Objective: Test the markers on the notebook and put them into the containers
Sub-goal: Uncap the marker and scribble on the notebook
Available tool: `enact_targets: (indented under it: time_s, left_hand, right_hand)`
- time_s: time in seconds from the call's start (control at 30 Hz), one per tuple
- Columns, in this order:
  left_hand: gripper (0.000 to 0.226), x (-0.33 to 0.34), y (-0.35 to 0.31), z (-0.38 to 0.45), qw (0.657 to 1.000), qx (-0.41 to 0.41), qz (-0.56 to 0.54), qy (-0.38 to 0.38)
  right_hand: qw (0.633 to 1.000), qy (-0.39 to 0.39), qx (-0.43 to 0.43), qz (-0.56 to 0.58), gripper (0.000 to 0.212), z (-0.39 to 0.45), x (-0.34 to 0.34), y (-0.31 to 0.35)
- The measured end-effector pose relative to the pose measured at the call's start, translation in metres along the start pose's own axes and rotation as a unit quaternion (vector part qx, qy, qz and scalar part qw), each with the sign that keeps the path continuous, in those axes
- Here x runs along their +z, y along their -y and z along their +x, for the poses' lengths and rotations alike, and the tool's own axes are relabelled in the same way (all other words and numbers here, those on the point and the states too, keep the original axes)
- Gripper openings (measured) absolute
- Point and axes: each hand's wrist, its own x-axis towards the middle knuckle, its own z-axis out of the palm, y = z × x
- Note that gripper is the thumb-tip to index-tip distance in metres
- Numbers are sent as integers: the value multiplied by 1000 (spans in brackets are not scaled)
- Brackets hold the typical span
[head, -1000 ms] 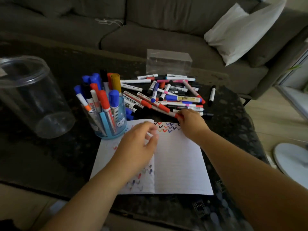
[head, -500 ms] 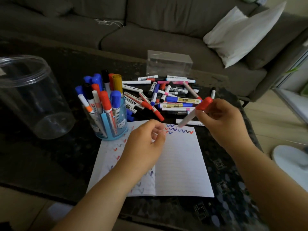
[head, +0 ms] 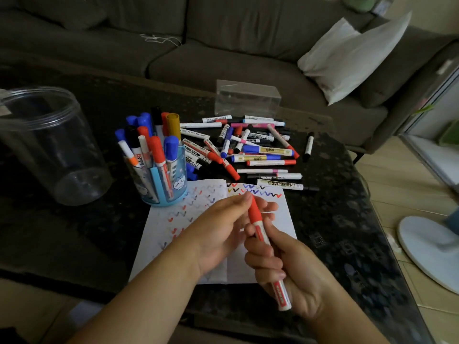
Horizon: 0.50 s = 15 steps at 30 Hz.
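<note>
My right hand [head: 285, 269] grips the white barrel of a red-capped marker [head: 259, 229] above the open notebook [head: 173, 219]. My left hand [head: 223, 227] pinches the marker's red cap at its top end. The notebook pages carry rows of coloured zigzag test marks. A blue pen holder [head: 171, 187] packed with several upright markers stands at the notebook's far left corner. A loose pile of markers [head: 248, 150] lies beyond the notebook. A big clear jar [head: 47, 145] stands empty at the left.
A small clear plastic box [head: 247, 99] sits behind the marker pile. All stands on a dark table [head: 342, 219], with a grey sofa [head: 223, 50] and white pillow [head: 352, 55] beyond. A white fan base [head: 427, 249] is on the floor at the right.
My right hand lifted a red-capped marker out of the pile and brought it back over the notebook. My left hand rose from the page and took hold of the cap.
</note>
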Motion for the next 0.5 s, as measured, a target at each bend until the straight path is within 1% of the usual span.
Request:
enact_targets:
  time_s: [0.03, 0.07, 0.13, 0.2, 0.27, 0.3, 0.37, 0.43, 0.47, 0.5]
  left_hand:
    - [28, 1, -2, -1, 999, -4, -37, 28]
    - [29, 2, -3, -3, 997, -5, -64, 51]
    - [30, 2, -5, -6, 993, 1, -89, 76]
    - [26, 3, -6, -6, 995, 13, -79, 67]
    - [22, 2, -6, -4, 998, 26, -45, 27]
    - [21, 1, -6, -3, 999, 31, -30, 5]
    - [21, -1, -3, -1, 999, 36, 1, -27]
    - [21, 1, 3, 1, 998, 32, 22, -58]
    - [22, 3, 5, 2, 996, 28, 26, -78]
    - [25, 3, 7, 4, 994, 27, 32, -102]
  right_hand:
    - [998, 51, 14, 33, 28, 1, -1, 0]
    - [995, 85, 20, 45, 28, 2, -2, 0]
    - [995, 95, 9, 30, 30, 5, 3, -1]
    - [998, 58, -22, -5, 32, 6, 10, -3]
    - [995, -10, -67, -74, 33, 6, 18, -4]
    - [988, -47, -88, -120, 34, 6, 21, -6]
    - [956, -118, -126, -235, 33, 8, 22, -10]
    - [904, -190, -158, -348, 33, 11, 17, -12]
    - [867, -215, -175, -414, 33, 11, 13, -13]
    - [813, -236, -190, -497, 33, 11, 11, -14]
